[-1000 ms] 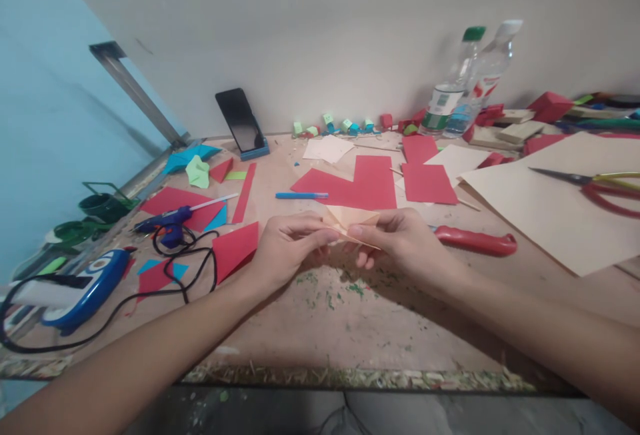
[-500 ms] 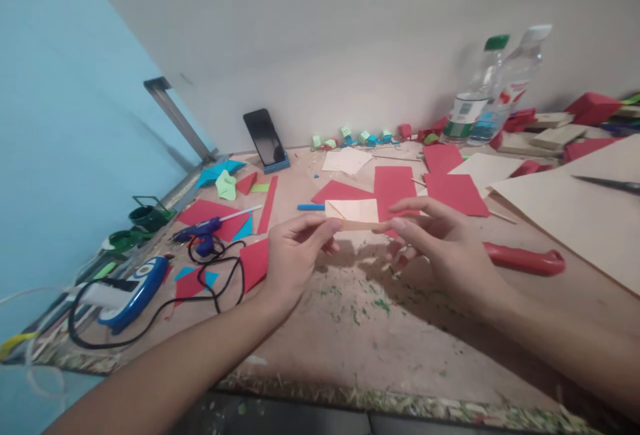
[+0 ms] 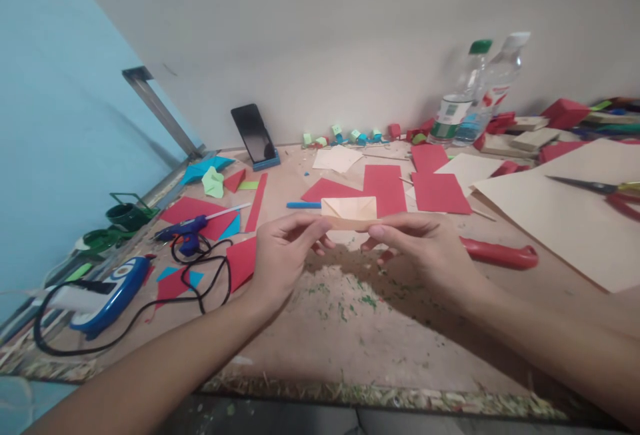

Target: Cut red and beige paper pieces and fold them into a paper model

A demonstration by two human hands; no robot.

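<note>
Between my two hands is a small folded piece of cream paper (image 3: 350, 210), shaped like a shallow box with creased inner walls. My left hand (image 3: 290, 242) pinches its left end between thumb and fingers. At the right end, my right hand (image 3: 413, 242) pinches it the same way. The paper is held above the table, its near edge facing me. Just behind it lie a blue pen-like stick (image 3: 303, 205) and a red paper sheet (image 3: 384, 188). A red handle (image 3: 500, 252) lies beyond my right hand, its other end hidden by that hand.
A glue gun (image 3: 185, 230) with a looping black cord lies at left. A phone (image 3: 254, 134) stands on a blue holder at the back. Two bottles (image 3: 450, 118) stand by the wall. Scissors (image 3: 583, 184) rest on large cream paper (image 3: 565, 222) at right. Green scraps (image 3: 345, 298) litter the tabletop.
My right thumb and fingers have closed more firmly on the paper's right end. The paper has tilted so its creased inside shows more. The view has shifted slightly right.
</note>
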